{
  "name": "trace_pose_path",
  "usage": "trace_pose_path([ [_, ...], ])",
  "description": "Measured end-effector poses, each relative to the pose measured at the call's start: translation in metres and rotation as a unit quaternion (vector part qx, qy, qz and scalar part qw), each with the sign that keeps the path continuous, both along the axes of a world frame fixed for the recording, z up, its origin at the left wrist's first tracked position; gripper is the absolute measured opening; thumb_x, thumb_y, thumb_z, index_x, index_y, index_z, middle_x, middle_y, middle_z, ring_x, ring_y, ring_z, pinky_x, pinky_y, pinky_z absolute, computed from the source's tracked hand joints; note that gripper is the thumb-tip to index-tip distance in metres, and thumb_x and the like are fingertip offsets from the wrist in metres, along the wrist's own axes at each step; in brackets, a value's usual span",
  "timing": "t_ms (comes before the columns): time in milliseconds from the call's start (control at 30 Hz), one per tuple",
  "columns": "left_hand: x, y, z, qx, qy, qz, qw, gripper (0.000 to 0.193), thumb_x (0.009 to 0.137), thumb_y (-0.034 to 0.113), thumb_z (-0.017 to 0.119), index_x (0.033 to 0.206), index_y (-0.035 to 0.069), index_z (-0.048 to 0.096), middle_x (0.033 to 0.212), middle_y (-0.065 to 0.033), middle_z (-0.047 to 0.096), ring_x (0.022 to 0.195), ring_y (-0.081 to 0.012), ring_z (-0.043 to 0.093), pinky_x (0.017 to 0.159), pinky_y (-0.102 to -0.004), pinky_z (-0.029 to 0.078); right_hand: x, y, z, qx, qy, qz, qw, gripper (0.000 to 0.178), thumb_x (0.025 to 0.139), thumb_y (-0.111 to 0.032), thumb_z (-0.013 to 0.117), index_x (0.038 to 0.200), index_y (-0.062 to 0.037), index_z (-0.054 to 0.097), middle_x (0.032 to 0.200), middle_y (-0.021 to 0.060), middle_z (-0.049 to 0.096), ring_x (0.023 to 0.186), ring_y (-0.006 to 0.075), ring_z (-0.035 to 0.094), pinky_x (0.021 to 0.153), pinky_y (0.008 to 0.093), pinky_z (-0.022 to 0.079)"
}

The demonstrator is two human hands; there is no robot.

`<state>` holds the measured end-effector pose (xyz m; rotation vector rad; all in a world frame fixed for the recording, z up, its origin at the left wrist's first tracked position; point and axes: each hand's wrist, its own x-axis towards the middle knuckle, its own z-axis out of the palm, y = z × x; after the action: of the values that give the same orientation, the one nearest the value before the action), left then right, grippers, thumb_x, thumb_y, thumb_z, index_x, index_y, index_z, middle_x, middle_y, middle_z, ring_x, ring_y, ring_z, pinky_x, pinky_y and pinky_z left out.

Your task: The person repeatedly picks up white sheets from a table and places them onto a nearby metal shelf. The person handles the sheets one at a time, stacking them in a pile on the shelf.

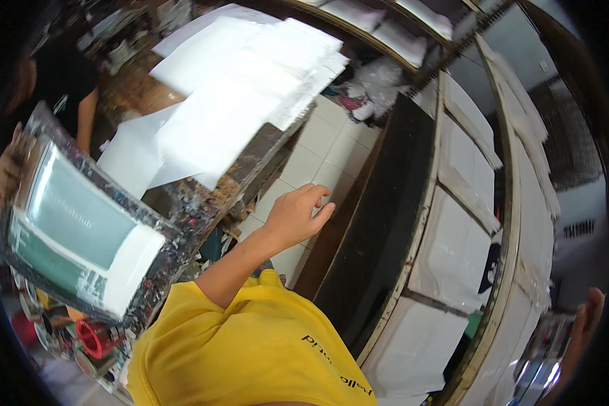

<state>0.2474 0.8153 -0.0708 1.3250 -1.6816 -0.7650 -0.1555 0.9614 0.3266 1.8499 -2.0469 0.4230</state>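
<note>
My left hand (296, 215) reaches out from a yellow sleeve over the gap between a worktable and a long dark board (379, 216). Its fingers curl loosely, the thumb stands apart from them, and nothing is held. At the far right rim my right hand (591, 310) is raised, partly cut off and dim; its fingers look stretched and I see nothing in them. It is near the outer row of shirt-covered boards (531, 183). White sheets of cloth or paper (243, 81) lie piled on the paint-stained table (247, 159), left of my left hand.
At the left a person in black (64, 81) has a hand (9, 169) at a printing screen (81, 210) with a paint-crusted frame. White garments (450, 257) lie along a rack on the right. Below the screen are a red tub (96, 338) and several containers. Pale floor tiles (318, 139) show between.
</note>
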Motion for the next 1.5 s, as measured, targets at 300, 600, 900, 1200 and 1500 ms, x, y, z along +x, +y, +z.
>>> trace_pose_path([
  [300,0.127,-0.068,-0.053,0.041,-0.221,0.338,0.914,0.029,0.085,0.028,0.066,0.101,0.004,0.061,0.099,-0.0169,0.061,0.090,-0.0337,0.063,0.075,-0.0448,0.052,0.275,-0.142,-0.067,0.247,0.098,0.407,0.874,0.034,0.079,-0.005,0.071,0.109,0.0002,0.058,0.081,0.0117,0.057,0.057,0.0221,0.054,0.052,0.0328,0.044],
  [600,0.219,-0.112,-0.126,0.191,-0.261,0.393,0.861,0.024,0.082,0.019,0.059,0.098,0.001,0.057,0.089,-0.0216,0.068,0.080,-0.0397,0.068,0.075,-0.0500,0.054,0.302,-0.205,-0.124,0.311,0.067,0.485,0.814,0.030,0.086,-0.015,0.069,0.110,-0.0015,0.057,0.085,0.0160,0.062,0.070,0.0333,0.065,0.061,0.0411,0.052],
  [900,0.082,-0.082,0.022,-0.003,-0.033,0.116,0.993,0.024,0.084,0.011,0.062,0.103,-0.003,0.060,0.067,-0.0169,0.063,0.060,-0.0252,0.060,0.061,-0.0382,0.049,0.281,-0.235,-0.189,0.416,-0.134,0.401,0.805,0.051,0.094,-0.030,0.059,0.134,-0.0016,0.044,0.094,0.0230,0.065,0.090,0.0410,0.064,0.079,0.0464,0.050],
  [1200,-0.021,-0.047,0.108,-0.132,0.090,-0.107,0.981,0.030,0.086,0.003,0.063,0.115,-0.006,0.059,0.073,-0.0090,0.059,0.059,-0.0159,0.053,0.056,-0.0284,0.043,0.225,-0.239,-0.191,0.255,-0.211,0.316,0.889,0.028,0.086,-0.022,0.055,0.087,0.0029,0.068,0.084,0.0281,0.066,0.084,0.0437,0.066,0.078,0.0473,0.052],
  [1500,-0.025,-0.042,0.088,-0.192,0.197,-0.165,0.947,0.032,0.097,0.018,0.058,0.119,-0.004,0.060,0.079,-0.0033,0.054,0.065,-0.0075,0.044,0.055,-0.0200,0.034,0.028,-0.079,-0.025,-0.062,-0.275,0.004,0.959,0.028,0.093,-0.023,0.059,0.114,-0.0066,0.066,0.093,0.0036,0.063,0.082,0.0119,0.061,0.071,0.0291,0.051],
])
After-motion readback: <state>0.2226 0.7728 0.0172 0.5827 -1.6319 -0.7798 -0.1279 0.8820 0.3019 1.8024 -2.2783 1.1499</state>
